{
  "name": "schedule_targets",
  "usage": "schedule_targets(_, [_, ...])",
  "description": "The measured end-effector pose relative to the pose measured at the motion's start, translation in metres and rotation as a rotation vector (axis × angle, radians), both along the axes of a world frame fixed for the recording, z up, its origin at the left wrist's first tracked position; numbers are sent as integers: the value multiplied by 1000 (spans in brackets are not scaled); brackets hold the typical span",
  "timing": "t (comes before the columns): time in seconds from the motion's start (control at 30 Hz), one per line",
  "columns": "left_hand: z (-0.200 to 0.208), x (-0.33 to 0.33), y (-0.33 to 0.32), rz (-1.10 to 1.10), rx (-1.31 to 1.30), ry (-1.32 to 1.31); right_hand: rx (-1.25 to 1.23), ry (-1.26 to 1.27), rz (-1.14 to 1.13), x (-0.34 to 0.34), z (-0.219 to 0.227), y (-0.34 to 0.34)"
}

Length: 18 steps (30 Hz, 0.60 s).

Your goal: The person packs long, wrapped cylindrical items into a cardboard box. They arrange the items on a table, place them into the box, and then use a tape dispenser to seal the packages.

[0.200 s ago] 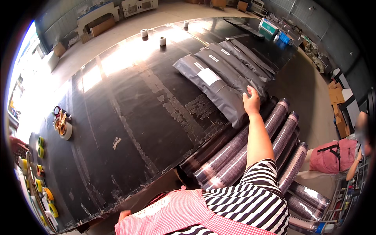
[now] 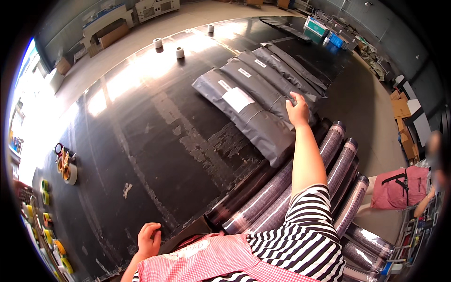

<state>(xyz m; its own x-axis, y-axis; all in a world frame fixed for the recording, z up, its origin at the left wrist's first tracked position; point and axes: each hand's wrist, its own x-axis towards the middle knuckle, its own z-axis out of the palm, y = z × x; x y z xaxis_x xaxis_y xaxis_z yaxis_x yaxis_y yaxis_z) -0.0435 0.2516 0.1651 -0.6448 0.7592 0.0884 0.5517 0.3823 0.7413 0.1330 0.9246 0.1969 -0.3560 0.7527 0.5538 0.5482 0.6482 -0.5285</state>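
Observation:
My right hand reaches across to the near ends of several long grey plastic-wrapped packages lying side by side on the black table. Its thumb and forefinger are bent and apart, over or against the second package; contact is hard to make out. Nearest me lies the front package, which bears a white label. My left hand is raised by the table's front edge, loosely curled with nothing in it, thumb and fingertips apart.
Plastic-wrapped patterned rolls lie under my right arm. Tape rolls sit at the table's left, and white rolls stand at the back. A co-worker in a pink apron is at the right. A green box stands far back.
My left hand has risen into view from beside the apron. My right hand has moved slightly up and left, its fingers more bent. The whole view has shifted a little.

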Motion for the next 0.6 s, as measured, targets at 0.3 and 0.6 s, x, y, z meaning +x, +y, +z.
schedule_targets(0.3, [-36, -32, 126, -293, 23, 335, -222, -287, -403, 39, 8, 136])
schedule_targets(0.6, [-13, -22, 112, -222, -171, 247, -39, -274, -291, 100, -65, 286])
